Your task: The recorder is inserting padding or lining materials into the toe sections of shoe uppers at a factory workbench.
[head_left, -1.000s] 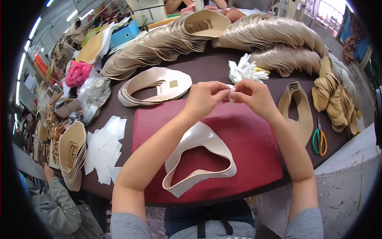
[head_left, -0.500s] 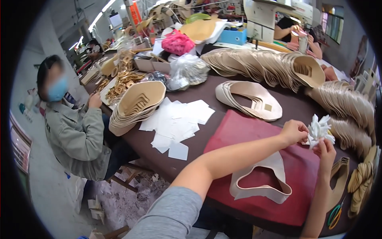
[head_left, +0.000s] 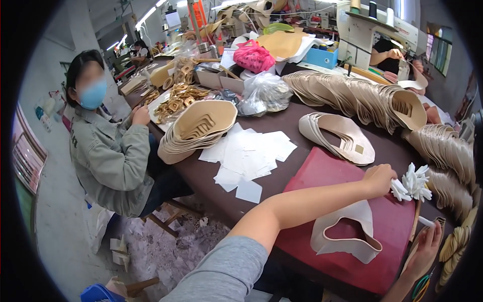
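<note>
Fingers of my left hand [head_left: 378, 179] pinch the white strip bundle [head_left: 412, 182] at the red mat's [head_left: 322, 173] far edge; my right hand [head_left: 426, 244] grips one white strip [head_left: 425, 221] nearby.

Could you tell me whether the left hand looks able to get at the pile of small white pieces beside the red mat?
Probably yes: the left hand already rests at the edge of the white pieces, over the red mat, with nothing between them.
</note>
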The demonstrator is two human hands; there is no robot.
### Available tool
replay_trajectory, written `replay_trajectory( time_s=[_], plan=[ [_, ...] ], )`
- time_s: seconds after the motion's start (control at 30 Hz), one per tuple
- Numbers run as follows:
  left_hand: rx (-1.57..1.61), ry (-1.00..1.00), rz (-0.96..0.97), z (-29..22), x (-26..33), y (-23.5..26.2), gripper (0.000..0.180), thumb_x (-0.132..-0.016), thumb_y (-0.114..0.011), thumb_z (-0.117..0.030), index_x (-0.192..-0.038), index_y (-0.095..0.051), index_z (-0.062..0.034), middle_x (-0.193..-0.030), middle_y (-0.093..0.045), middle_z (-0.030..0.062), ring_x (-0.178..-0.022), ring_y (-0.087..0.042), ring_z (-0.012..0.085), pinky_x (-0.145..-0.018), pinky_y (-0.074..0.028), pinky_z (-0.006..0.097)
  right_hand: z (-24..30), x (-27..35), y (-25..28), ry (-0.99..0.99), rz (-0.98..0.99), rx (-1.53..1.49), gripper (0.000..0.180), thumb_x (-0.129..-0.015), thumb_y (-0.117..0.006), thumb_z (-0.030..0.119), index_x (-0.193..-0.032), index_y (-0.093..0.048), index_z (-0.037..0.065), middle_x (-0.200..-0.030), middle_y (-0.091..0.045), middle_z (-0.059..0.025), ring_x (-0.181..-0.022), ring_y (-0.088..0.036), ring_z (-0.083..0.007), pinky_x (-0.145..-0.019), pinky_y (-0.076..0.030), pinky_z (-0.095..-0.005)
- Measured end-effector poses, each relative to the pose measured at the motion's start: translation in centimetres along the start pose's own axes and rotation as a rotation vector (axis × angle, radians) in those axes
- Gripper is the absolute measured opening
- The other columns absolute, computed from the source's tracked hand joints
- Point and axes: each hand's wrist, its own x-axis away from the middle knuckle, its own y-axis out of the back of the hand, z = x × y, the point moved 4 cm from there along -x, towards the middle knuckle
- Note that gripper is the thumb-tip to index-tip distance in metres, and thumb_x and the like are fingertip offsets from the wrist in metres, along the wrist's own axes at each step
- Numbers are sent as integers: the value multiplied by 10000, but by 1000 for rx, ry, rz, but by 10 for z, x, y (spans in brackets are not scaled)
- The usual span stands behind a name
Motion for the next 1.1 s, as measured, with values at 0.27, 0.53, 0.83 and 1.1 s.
replay_trajectory(
  time_s=[0.27,0.53,0.83,1.1],
  plan=[
    [14,-230,366,-115,136,95,293,-909,-526,-307,-993,-602,-36,-865,-642,168,-770,-612,369,-701,-490,431,-45,28,69,53,28,-19,337,-958,-570,198,-1258,-530,51,-1056,-582,-30,-813,-515,-76,-741,-434,-189],
    [-48,-206,209,-92,189,79,202,-826,-600,-105,-1012,-591,-29,-849,-660,157,-723,-632,344,-633,-498,378,-10,86,23,17,126,193,266,-920,-609,200,-1124,-599,29,-824,-601,-37,-672,-534,-112,-607,-446,-224],
    [303,-179,41,-91,171,101,281,-825,-542,-58,-1096,-608,-92,-729,-661,142,-557,-600,290,-545,-472,389,28,130,9,70,104,86,373,-975,-543,203,-1312,-492,52,-1115,-584,-46,-866,-520,-78,-781,-429,-186],
    [641,288,349,-65,139,125,389,-908,-434,-71,-1268,-553,14,-1122,-649,101,-959,-599,164,-819,-466,230,35,126,-155,29,300,-114,210,-839,-642,-59,-1043,-601,-28,-879,-655,-106,-763,-663,-162,-709,-525,-225]
  ],
)
